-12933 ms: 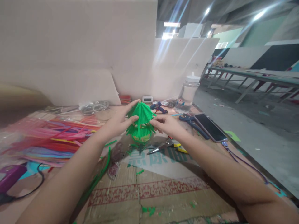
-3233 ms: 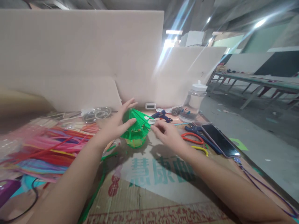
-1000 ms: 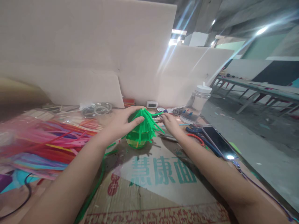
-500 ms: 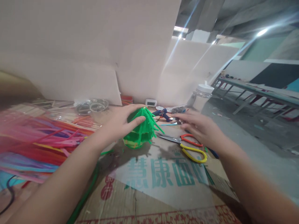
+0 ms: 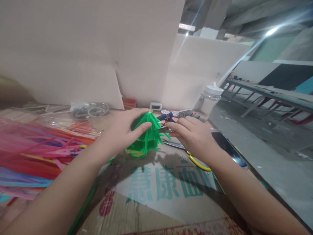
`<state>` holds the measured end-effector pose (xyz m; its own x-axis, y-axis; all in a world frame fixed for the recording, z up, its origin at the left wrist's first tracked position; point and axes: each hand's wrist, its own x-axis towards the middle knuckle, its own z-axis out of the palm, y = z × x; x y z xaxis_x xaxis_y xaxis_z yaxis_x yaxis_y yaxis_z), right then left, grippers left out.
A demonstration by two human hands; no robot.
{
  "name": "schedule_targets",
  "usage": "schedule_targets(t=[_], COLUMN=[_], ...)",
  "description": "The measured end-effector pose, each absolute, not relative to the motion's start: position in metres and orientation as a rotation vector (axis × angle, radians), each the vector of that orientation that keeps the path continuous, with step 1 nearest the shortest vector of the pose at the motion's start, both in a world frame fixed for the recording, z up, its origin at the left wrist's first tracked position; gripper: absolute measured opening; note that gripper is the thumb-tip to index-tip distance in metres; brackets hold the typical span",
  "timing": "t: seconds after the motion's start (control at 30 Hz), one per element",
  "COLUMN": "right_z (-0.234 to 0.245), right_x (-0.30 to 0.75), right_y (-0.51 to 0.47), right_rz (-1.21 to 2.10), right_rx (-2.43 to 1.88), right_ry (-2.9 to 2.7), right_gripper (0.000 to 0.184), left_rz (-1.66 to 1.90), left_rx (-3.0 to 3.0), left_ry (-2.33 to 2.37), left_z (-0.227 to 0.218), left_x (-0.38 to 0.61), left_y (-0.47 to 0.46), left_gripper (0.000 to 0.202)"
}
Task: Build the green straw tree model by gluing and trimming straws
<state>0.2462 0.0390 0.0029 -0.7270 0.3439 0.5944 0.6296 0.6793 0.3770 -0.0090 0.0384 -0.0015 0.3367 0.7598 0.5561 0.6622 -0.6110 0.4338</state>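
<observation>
A green cone of pipe cleaners (image 5: 151, 135), layered like a small tree, stands on the cardboard, its loose ends sticking out to the right. My left hand (image 5: 133, 125) is closed around its upper left side, thumb across the front. Close to the cone's right side, my right hand (image 5: 192, 133) grips a small metal-tipped tool (image 5: 163, 130); the tip is at the loose ends, and my fingers hide the handle. Under that hand lies a pair of scissors (image 5: 199, 164) with a yellow handle loop, partly covered.
Colourful pipe cleaners (image 5: 49, 156) are heaped at left. Behind are clear round lids (image 5: 94, 111), a small white digital clock (image 5: 156, 106) and a blue glue gun (image 5: 165, 116). A lidded bottle (image 5: 211, 99) and a phone (image 5: 228, 148) stand and lie at right, near the table edge.
My right hand has moved left to the cone's right side, bringing the metal tip to the loose ends. The phone has come into sight. My left hand keeps its hold.
</observation>
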Motion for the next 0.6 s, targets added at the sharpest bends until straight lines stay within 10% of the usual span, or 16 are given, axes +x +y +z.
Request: schedule_targets(t=[0.6], right_z=[-0.0069], right_x=[0.2452], right_y=[0.0429], right_rz=[-0.831], right_rx=[-0.72], right_ry=[-2.36], right_gripper=[0.028], left_rz=[1.1], left_rx=[2.53], left_ry=[1.255], left_z=[0.0019], left_x=[-0.0054], left_y=[0.0336], left_gripper=[0.042])
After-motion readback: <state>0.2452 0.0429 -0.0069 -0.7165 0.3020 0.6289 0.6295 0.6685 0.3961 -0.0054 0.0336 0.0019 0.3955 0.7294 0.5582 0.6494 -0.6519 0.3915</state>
